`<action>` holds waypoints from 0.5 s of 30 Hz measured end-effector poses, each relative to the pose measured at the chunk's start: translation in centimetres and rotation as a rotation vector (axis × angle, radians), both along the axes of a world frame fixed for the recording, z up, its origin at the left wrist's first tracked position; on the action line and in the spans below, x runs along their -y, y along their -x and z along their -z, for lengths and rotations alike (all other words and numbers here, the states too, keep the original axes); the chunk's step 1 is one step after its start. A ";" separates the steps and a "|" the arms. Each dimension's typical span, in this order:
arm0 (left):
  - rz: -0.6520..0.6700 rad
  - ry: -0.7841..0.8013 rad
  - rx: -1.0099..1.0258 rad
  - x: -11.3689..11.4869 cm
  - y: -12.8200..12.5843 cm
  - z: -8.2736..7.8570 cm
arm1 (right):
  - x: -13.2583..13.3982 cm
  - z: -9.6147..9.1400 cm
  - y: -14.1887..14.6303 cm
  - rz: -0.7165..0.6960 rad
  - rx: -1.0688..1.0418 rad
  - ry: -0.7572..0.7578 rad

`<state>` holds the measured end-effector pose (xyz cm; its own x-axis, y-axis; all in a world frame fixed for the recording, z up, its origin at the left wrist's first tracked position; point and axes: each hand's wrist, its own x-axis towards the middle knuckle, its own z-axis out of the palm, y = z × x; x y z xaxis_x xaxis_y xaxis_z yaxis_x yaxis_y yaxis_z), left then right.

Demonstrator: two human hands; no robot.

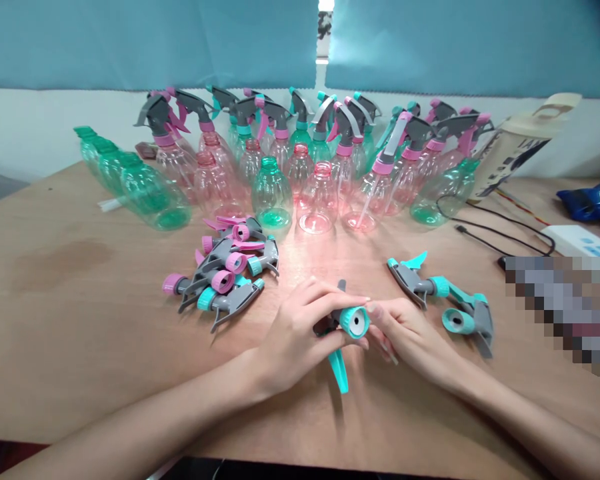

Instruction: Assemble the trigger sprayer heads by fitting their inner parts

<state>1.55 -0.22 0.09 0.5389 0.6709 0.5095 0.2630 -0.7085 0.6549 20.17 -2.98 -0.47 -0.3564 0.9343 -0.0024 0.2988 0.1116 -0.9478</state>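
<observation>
Left grip clasps teal-collared spray head, opening facing wearer, presumably for clear access; right grip at its rim, can't tell if holding anything.

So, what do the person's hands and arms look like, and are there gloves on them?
No gloves: the left hand and right hand are bare. The left forearm and right forearm look slim, with no sleeves, watch or bracelet showing.

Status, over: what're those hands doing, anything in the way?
Left hand gripping a teal-and-gray spray top. Right hand at its open end. Loose spray tops either side, bottles beyond, none blocking.
</observation>
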 end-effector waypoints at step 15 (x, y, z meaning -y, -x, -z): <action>-0.026 0.085 -0.050 -0.2 0.2 -0.1 | 0.3 -1.2 -0.7 0.145 0.073 -0.372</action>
